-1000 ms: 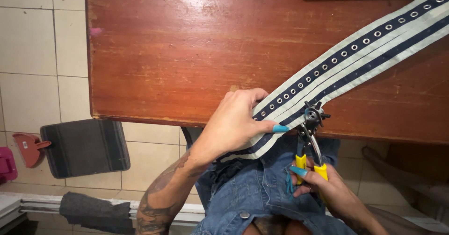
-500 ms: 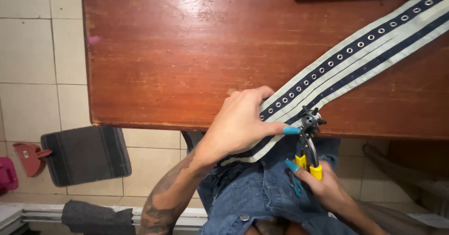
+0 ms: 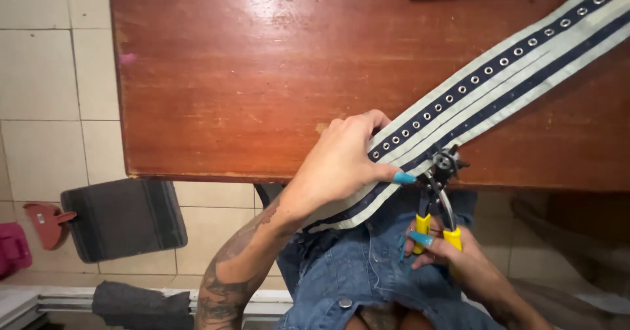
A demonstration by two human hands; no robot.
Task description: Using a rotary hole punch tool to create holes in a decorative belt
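Your left hand (image 3: 338, 166) pins the striped strap (image 3: 472, 97) at the table's (image 3: 230, 74) near edge; your right hand (image 3: 453, 254) grasps the punch pliers (image 3: 436, 195) (strap could slip, misplacing the hole)

The striped strap (image 3: 499, 74) runs off the upper right edge, and its near end is hidden under the left hand (image 3: 338, 166). The punch pliers (image 3: 436, 195) have their yellow handles partly covered by the right hand (image 3: 459, 261). Left of the strap, a pink object (image 3: 12, 248) is cut off by the frame.
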